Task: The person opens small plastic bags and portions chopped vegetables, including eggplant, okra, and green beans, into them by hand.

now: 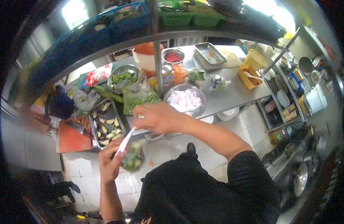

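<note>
Between my two hands hangs a clear plastic bag (pixel 133 158) of green vegetable pieces, blurred by motion. Its white top is stretched tight into a narrow strip. My left hand (pixel 110 158) is closed around the lower end of this strip, just beside the bag's filled part. Higher up and to the right, my right hand (pixel 153 117) pinches the other end. Behind my right hand lies a larger bag of greens (pixel 140 98). A metal tray (pixel 121 128) of cut eggplant pieces sits beyond my left hand.
A bowl of sliced white-and-pink vegetable (pixel 184 99) stands right of my right hand. Behind are a bowl of green peppers (pixel 122 78), a can (pixel 166 74) and a yellow container (pixel 250 74). An orange cutting board (pixel 73 140) is at left, near another person's hand (pixel 41 121). A shelf crosses overhead.
</note>
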Motion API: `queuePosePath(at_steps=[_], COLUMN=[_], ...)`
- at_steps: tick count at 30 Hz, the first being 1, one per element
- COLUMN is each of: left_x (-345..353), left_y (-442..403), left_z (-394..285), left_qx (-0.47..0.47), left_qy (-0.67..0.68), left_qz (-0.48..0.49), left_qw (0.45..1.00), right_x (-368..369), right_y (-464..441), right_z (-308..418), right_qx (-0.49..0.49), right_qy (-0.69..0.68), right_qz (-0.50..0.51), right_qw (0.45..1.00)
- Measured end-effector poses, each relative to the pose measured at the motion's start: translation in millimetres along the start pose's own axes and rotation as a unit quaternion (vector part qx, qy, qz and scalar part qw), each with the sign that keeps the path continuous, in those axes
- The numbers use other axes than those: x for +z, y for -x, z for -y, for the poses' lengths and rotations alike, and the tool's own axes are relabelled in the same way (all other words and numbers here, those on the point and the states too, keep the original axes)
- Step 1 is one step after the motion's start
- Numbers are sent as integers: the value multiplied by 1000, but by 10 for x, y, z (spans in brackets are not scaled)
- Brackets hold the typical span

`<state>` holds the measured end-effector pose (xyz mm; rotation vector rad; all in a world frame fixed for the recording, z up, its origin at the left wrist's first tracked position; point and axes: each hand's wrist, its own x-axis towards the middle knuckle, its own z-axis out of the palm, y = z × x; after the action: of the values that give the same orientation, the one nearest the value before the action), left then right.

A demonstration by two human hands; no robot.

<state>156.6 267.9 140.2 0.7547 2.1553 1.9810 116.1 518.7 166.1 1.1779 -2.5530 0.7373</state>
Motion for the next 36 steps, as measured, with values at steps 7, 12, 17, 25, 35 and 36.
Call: queuePosePath(at_steps=[7,12,17,25,35,36], left_x=[1578,2242,2480,2715,2910,2958], left_y=[-1404,-1472,-1394,-1721,-1793,-1815], left_z=[489,1054,707,380,491,416], left_qx=[-18,-11,7,96,-55,-79], left_qy=[-1,-168,-171,-132,121,199], left_qz=[-226,-189,25,254,263,220], left_qw=[974,967,985,953,956,952], right_x=[968,39,-518,-1202,-986,-891], right_y=[742,1550,2091,2081,2492,2509], right_z=[-679,-1077,-1635,-1606,-1851,-1913], right_qx=[221,391,297,234,257,270], right_qy=[-247,-341,-298,-333,-278,-276], right_qz=[-298,-4,-37,109,27,-21], right_qw=[896,855,907,907,925,922])
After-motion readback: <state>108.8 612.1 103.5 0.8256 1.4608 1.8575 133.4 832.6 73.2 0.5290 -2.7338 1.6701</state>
